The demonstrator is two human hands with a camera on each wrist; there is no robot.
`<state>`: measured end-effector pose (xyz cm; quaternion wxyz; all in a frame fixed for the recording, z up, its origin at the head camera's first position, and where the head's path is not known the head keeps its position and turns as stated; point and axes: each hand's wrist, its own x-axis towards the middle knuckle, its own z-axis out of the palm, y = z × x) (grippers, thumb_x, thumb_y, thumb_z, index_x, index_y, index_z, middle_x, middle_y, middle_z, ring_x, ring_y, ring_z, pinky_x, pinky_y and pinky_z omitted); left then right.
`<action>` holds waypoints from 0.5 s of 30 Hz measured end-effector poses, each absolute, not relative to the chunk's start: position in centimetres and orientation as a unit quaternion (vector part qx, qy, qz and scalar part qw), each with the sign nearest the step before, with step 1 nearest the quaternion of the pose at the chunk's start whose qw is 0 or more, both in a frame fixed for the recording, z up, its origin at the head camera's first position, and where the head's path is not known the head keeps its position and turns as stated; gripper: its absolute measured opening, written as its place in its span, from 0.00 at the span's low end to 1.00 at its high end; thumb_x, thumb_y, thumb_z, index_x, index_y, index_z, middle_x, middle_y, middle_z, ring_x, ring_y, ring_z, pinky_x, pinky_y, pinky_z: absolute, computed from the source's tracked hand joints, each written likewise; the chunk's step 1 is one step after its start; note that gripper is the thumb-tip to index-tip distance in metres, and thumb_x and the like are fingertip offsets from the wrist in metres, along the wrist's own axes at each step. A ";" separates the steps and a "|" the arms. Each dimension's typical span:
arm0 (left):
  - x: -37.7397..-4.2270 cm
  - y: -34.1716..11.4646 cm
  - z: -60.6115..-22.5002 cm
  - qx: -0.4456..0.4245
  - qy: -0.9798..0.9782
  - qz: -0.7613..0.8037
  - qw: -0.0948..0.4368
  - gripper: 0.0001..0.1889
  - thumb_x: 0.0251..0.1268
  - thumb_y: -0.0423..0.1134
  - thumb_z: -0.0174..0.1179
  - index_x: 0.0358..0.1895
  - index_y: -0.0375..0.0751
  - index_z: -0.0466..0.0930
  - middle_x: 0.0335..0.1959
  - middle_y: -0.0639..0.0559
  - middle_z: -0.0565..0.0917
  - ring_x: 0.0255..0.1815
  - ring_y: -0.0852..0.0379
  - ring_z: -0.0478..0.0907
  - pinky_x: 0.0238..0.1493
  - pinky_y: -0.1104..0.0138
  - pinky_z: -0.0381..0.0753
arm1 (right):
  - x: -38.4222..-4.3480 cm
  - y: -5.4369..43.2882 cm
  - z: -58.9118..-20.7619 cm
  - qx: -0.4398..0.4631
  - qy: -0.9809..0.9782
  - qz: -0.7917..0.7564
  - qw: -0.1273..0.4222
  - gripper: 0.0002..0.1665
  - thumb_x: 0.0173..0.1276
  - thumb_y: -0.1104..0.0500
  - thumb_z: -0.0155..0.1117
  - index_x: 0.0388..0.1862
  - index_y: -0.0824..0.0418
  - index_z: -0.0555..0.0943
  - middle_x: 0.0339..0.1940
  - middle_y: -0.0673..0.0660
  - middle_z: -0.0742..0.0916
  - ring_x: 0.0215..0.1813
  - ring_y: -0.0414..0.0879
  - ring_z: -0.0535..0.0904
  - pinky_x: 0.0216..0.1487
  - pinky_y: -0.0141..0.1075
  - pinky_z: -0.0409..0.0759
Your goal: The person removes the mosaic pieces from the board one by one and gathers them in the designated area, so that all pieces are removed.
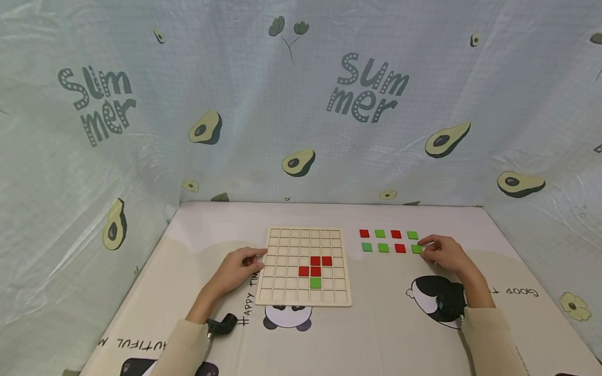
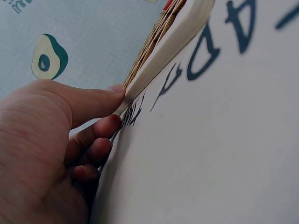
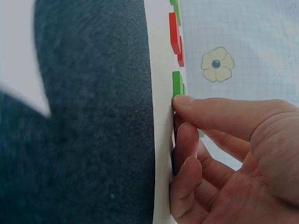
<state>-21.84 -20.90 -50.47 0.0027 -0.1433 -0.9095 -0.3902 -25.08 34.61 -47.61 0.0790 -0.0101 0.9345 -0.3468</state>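
My left hand (image 1: 239, 267) is at the left edge of a light wooden grid board (image 1: 279, 298), its thumb and index fingertips touching the rim. In the left wrist view the thumb (image 2: 100, 100) lies along the board's side wall, with the other fingers bent below it. Several red tiles (image 1: 315, 271) and one green tile (image 1: 315, 283) sit in cells of the board. Right of the board, my right hand (image 1: 444, 253) pinches the nearest right green tile (image 1: 416, 249) with thumb and index finger. Its index fingertip is hidden behind the thumb in the right wrist view.
Two rows of loose tiles lie right of the board, among them a red tile (image 1: 364, 233) and a blue-green tile (image 1: 367, 247). A printed cloth (image 1: 376, 334) covers the table. Hanging sheets (image 1: 263, 78) close in the back and sides.
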 end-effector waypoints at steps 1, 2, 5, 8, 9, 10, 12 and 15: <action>-21.8 -20.9 -50.5 -0.144 -0.909 -0.390 0.003 0.21 0.69 0.40 0.68 0.63 0.40 0.84 0.33 0.55 0.78 0.35 0.59 0.71 0.38 0.68 0.70 | -25.1 34.6 -47.6 -0.010 0.934 -0.348 0.079 0.23 0.71 0.61 0.65 0.61 0.71 0.79 0.38 0.60 0.84 0.39 0.51 0.77 0.36 0.36 0.76; -21.8 -20.9 -50.5 -0.144 -0.909 -0.390 0.003 0.21 0.69 0.40 0.68 0.63 0.40 0.84 0.33 0.55 0.78 0.35 0.59 0.71 0.38 0.69 0.70 | -25.1 34.6 -47.5 -0.010 0.934 -0.349 0.079 0.23 0.71 0.61 0.65 0.61 0.71 0.79 0.39 0.60 0.84 0.39 0.51 0.77 0.36 0.36 0.76; -21.9 -20.9 -50.5 -0.145 -0.909 -0.390 0.005 0.21 0.69 0.40 0.68 0.63 0.40 0.84 0.32 0.55 0.78 0.35 0.59 0.71 0.38 0.69 0.70 | -25.0 34.6 -47.4 -0.011 0.932 -0.353 0.078 0.25 0.71 0.60 0.66 0.62 0.71 0.78 0.39 0.61 0.84 0.39 0.50 0.77 0.37 0.37 0.76; -21.9 -20.9 -50.5 -0.145 -0.908 -0.392 0.006 0.21 0.69 0.40 0.68 0.63 0.40 0.84 0.32 0.55 0.78 0.35 0.59 0.71 0.38 0.69 0.70 | -25.0 34.7 -47.3 -0.013 0.932 -0.355 0.076 0.25 0.71 0.59 0.66 0.63 0.70 0.78 0.41 0.62 0.84 0.39 0.50 0.78 0.38 0.37 0.78; -21.9 -20.9 -50.5 -0.146 -0.908 -0.393 0.006 0.21 0.69 0.40 0.68 0.63 0.40 0.84 0.32 0.55 0.78 0.35 0.59 0.71 0.38 0.69 0.70 | -25.0 34.7 -47.3 -0.014 0.932 -0.355 0.075 0.26 0.71 0.59 0.66 0.64 0.70 0.77 0.41 0.62 0.85 0.39 0.49 0.79 0.38 0.36 0.78; -21.9 -20.9 -50.5 -0.146 -0.908 -0.393 0.006 0.21 0.69 0.40 0.68 0.63 0.40 0.84 0.32 0.55 0.78 0.35 0.59 0.71 0.38 0.69 0.70 | -25.1 34.7 -47.3 -0.014 0.932 -0.355 0.074 0.26 0.71 0.59 0.66 0.64 0.70 0.77 0.42 0.63 0.85 0.39 0.49 0.79 0.38 0.36 0.78; -21.9 -20.9 -50.5 -0.146 -0.907 -0.394 0.005 0.21 0.69 0.40 0.68 0.63 0.40 0.84 0.32 0.55 0.78 0.35 0.59 0.71 0.38 0.69 0.70 | -25.1 34.6 -47.2 -0.018 0.931 -0.356 0.073 0.26 0.72 0.59 0.66 0.64 0.69 0.77 0.43 0.63 0.85 0.38 0.49 0.79 0.37 0.35 0.79; -21.8 -20.9 -50.5 -0.144 -0.907 -0.396 0.005 0.21 0.69 0.39 0.68 0.63 0.40 0.84 0.33 0.55 0.78 0.35 0.59 0.71 0.38 0.69 0.70 | -25.3 34.2 -46.9 -0.031 0.930 -0.358 0.075 0.26 0.72 0.58 0.67 0.65 0.69 0.77 0.43 0.63 0.85 0.37 0.48 0.80 0.36 0.35 0.80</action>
